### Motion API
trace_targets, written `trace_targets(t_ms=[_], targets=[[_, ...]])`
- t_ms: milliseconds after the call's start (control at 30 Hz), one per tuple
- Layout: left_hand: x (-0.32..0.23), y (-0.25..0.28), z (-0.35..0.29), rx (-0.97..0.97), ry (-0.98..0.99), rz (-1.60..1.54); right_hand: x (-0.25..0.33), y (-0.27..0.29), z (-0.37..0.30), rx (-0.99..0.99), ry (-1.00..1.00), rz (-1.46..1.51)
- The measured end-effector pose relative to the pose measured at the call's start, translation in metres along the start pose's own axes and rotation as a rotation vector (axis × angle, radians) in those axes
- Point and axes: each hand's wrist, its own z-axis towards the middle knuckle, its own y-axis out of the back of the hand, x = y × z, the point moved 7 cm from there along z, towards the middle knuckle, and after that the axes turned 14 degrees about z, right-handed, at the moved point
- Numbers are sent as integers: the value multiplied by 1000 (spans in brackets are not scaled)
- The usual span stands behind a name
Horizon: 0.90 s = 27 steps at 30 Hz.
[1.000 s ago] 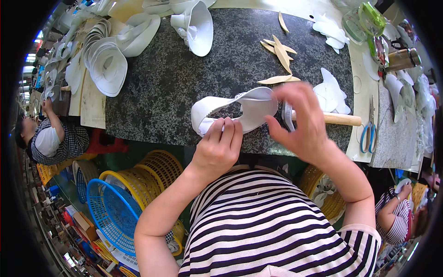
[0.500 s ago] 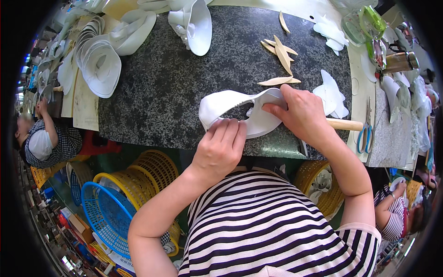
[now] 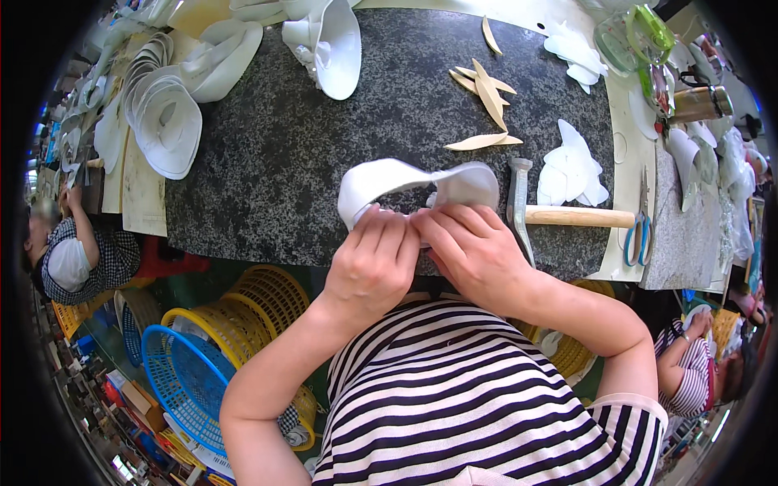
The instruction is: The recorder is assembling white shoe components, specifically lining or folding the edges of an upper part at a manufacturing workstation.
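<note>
A white shoe upper [image 3: 369, 180], curved round an open middle, is held at the near edge of the dark speckled slab [image 3: 259, 162]. My left hand [image 3: 374, 263] pinches its near rim, fingers bent over the edge. Right beside it, my right hand [image 3: 470, 251] grips the same rim with fingers closed; both thumbs are mostly hidden. A hammer [image 3: 579, 216] with a wooden handle lies just right of my right hand. Beyond the upper are several beige crescent-shaped strips [image 3: 489, 97], and white flat cut pieces [image 3: 571, 166] lie beside them.
Blue-handled scissors [image 3: 639, 241] lie right of the hammer. Nested white uppers [image 3: 166, 121] stand at the far left, another white upper [image 3: 336, 53] at the back. Blue [image 3: 174, 381] and yellow baskets [image 3: 271, 296] stand below the table on the left. Other people sit at both sides.
My right hand has moved from the upper's far right end to its near rim, next to my left hand. The hammer's head now shows.
</note>
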Motion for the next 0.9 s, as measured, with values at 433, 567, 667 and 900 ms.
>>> trace_targets(t_ms=[433,567,667,900], targets=[[14,3,-19,-52,-33,44,3,-10,-12,43,85,-136],[12,2,-19,-56,-45,27,4,-16,-14,59,63,-164],[11,1,-20,-41,-59,26,5,-19,-16,58,58,-188],[-1,-3,-23,35,-152,192,15,-19,-7,149,14,-237]])
